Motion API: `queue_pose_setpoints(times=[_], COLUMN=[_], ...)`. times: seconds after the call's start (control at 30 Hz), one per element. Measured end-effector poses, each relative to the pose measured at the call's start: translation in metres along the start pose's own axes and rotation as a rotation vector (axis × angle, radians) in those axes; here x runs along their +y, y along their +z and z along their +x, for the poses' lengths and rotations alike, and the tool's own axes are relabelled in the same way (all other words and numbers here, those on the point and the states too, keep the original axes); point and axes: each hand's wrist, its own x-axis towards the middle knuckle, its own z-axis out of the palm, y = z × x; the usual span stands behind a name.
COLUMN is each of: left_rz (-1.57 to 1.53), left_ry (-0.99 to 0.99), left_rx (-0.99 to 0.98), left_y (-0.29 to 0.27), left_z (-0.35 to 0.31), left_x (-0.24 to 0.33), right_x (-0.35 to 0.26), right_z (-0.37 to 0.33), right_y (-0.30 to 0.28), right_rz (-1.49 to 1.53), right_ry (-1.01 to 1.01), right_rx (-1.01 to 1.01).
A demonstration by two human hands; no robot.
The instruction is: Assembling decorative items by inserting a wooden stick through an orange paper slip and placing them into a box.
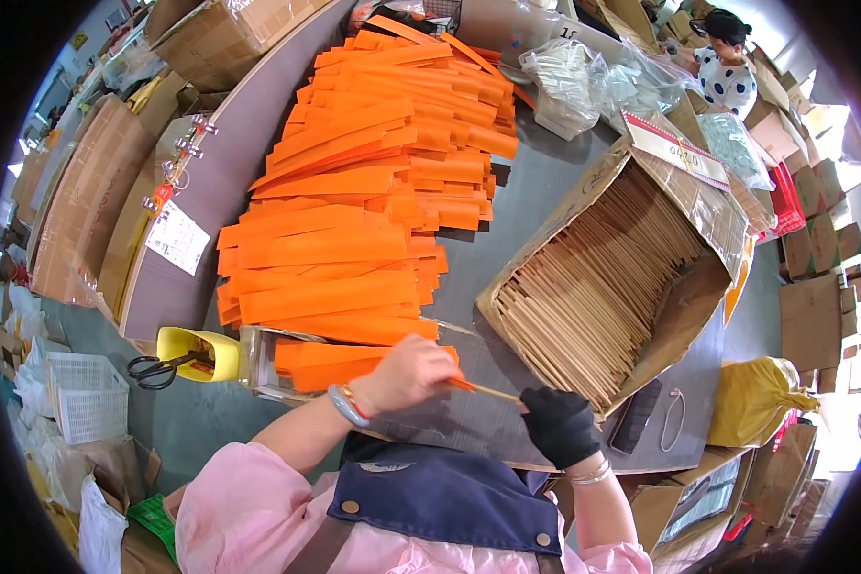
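Note:
A thin wooden stick [496,392] spans the gap between my two hands over the table's near edge. My left hand [407,373], bare with a pale bangle at the wrist, pinches its left end, where a bit of orange material shows at the fingertips. Closed round the other end is my right hand [557,424], in a black fingerless glove. Just beyond my left hand lie a few flat orange strips [320,364] beside a clear holder. A large heap of orange strips [325,239] covers the table's left half. Many similar sticks [593,287] fill an open cardboard box [684,320] on the right.
A yellow container [222,356] with black scissors [153,372] is at the table's left edge. A dark phone-like object [635,417] and a white loop [673,421] lie near the box. Clear plastic bags [564,81] sit at the back. Another person [725,72] is far right.

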Motion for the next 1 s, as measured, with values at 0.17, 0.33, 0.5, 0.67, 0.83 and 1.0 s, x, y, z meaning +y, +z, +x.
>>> queue_pose_setpoints(times=[0.17, 0.33, 0.5, 0.67, 0.83, 1.0], left_rz=[0.265, 0.306, 0.701, 0.571, 0.619, 0.674], left_ry=[0.023, 0.182, -0.434, -0.727, -0.541, -0.578], left_rx=[-0.021, -0.024, -0.099, -0.198, -0.241, -0.236], left_y=[-0.023, -0.026, -0.092, -0.109, -0.103, -0.125], left_z=[0.002, 0.024, -0.019, -0.050, -0.029, 0.028], left_x=[0.021, 0.034, -0.049, -0.077, -0.123, -0.169], right_x=[-0.004, -0.058, 0.011, 0.024, 0.038, 0.044], right_z=[0.012, 0.040, 0.019, 0.001, 0.000, 0.001], right_y=[-0.009, 0.003, 0.022, 0.021, 0.021, 0.022], right_rz=[0.253, 0.798, 1.009, 1.112, 0.994, 0.931], right_ry=[0.066, -0.252, 0.064, 0.247, 0.343, 0.346], right_rx=[0.004, 0.213, 0.410, 0.611, 0.714, 0.748])
